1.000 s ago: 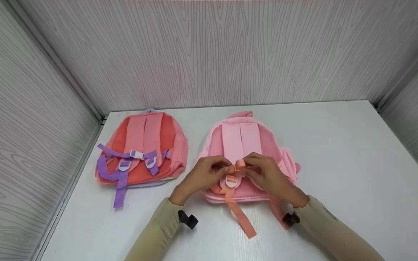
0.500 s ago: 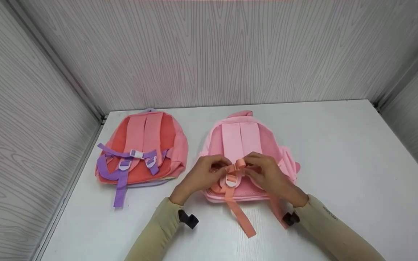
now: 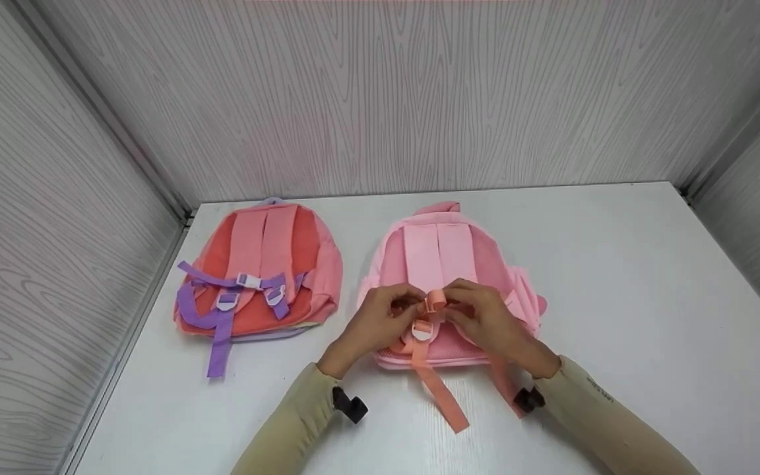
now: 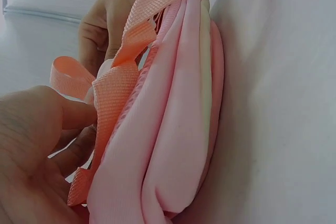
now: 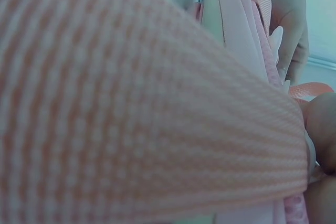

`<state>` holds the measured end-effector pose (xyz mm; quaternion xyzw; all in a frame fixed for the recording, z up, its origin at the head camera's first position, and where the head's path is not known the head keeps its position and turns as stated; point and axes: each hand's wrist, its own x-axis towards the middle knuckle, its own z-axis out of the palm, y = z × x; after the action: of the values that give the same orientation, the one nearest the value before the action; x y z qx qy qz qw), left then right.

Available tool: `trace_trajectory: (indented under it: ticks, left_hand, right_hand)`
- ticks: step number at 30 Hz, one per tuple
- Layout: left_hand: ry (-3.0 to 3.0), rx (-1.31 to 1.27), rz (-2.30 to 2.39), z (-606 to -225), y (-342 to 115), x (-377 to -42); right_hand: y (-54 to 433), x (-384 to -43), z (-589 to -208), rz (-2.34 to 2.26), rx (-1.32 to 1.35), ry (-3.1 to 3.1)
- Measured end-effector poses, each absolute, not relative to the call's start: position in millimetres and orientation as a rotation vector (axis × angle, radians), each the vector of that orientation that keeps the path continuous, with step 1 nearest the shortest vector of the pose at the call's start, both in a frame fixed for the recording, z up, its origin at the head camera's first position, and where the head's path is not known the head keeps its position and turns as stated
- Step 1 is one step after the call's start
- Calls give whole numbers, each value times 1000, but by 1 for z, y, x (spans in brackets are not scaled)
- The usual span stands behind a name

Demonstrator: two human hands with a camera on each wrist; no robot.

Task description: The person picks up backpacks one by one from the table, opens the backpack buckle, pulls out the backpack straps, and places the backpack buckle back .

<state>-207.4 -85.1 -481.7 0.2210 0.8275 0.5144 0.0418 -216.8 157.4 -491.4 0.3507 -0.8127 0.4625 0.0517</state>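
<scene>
A pink backpack [image 3: 423, 254] lies on the table with its back panel and shoulder straps facing up. Over its lower middle, my left hand [image 3: 380, 324] and right hand [image 3: 491, 323] meet at an orange webbing strap [image 3: 437, 300], which makes a small loop between them. Thumb and fingers of each hand pinch it from opposite sides; fingers partly hide what joins there. Just below sits a white adjuster buckle [image 3: 421, 331], its orange tail hanging over the bag's bottom edge. The left wrist view shows the strap loop [image 4: 71, 74] standing up beside my left thumb. Blurred orange webbing [image 5: 131, 114] fills much of the right wrist view.
Left of the pink bag lies a coral backpack [image 3: 261, 244] with purple straps and a white buckle [image 3: 249, 282]. A second loose orange strap end [image 3: 505, 389] hangs near my right wrist. Grey wood-patterned panels [image 3: 380, 99] wall in the white table [image 3: 631, 284] at back and sides.
My left hand has shifted slightly right, closer to the right hand, and the strap between them has bunched shorter. The right hand and both backpacks stay nearly in place.
</scene>
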Motion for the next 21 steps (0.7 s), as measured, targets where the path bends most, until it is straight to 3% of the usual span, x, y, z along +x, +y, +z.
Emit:
trace_trajectory:
  ticks: [21]
  left_hand:
    - [2524, 651, 1560, -483, -88, -209]
  right_hand:
    - [161, -219, -489, 1442, 1077, -2434]
